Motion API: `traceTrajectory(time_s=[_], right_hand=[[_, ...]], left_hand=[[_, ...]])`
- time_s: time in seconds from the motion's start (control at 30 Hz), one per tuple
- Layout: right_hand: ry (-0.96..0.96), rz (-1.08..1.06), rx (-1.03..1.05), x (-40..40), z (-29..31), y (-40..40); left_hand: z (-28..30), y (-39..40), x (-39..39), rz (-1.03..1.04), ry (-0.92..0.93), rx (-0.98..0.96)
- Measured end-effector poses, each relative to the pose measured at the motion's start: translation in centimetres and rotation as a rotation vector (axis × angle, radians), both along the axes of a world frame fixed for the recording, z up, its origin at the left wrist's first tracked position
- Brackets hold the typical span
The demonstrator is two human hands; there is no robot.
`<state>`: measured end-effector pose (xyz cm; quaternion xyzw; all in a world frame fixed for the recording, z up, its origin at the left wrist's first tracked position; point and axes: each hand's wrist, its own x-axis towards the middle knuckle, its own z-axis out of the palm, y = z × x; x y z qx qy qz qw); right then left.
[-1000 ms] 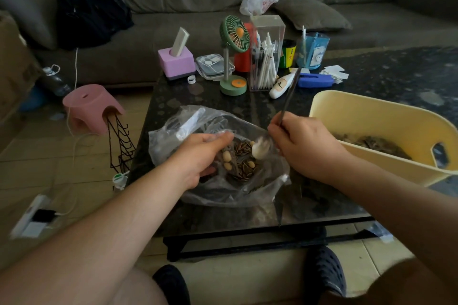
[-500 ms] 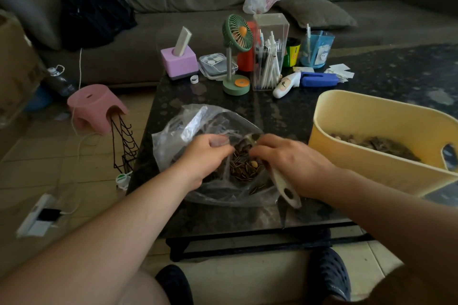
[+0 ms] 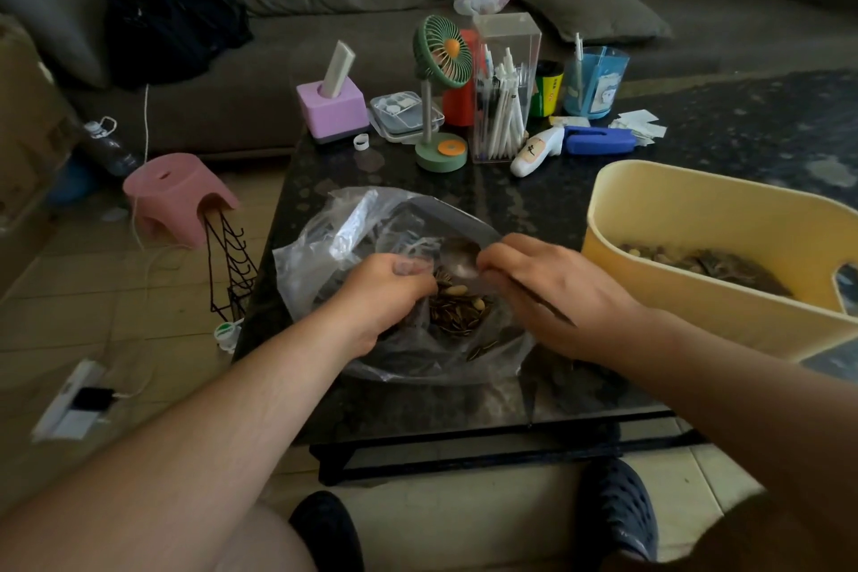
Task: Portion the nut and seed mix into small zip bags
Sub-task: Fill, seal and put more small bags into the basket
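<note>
Head view, mid-frame: my hands, left (image 3: 380,297) and right (image 3: 552,288), pinch the bag (image 3: 325,246) mouth open, mix (image 3: 457,314) inside; sealing's probably next.

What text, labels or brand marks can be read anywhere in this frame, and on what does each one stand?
"dar h..en": white letters on the black bag on the sofa, partly creased, so the full wording is unclear.
Yellow and green container: printed marks, too small to read.
White handheld device: a small figure mark, no legible words.
Blue cup: a picture label, no readable text.
</note>
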<state>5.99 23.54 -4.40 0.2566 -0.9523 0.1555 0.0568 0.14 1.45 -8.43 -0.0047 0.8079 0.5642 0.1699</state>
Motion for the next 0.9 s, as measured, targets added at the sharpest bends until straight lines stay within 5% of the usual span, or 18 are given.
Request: traceTrajectory(time_s=[0.2,0.37,0.5,0.73,0.9], right_hand=[[-0.042,-0.064,0.038,-0.4,-0.2,0.3],[-0.018,-0.155,-0.128,0.2,1.0,-0.3],[-0.021,-0.159,-0.030,0.2,0.9,-0.6],[-0.095,-0.227,-0.053,0.2,0.8,-1.3],[-0.154,-0.268,-0.117,0.0,0.6,-1.4]], left_hand=[[0.2,0.1,0.3,-0.050,-0.027,-0.022],[0.2,-0.4,0.1,-0.022,0.044,-0.200],[0.5,-0.3,0.6,-0.041,0.053,-0.251],[-0.2,0.2,1.0,-0.051,0.238,-0.617],[-0.6,1.1,0.6,0.057,0.042,-0.449]])
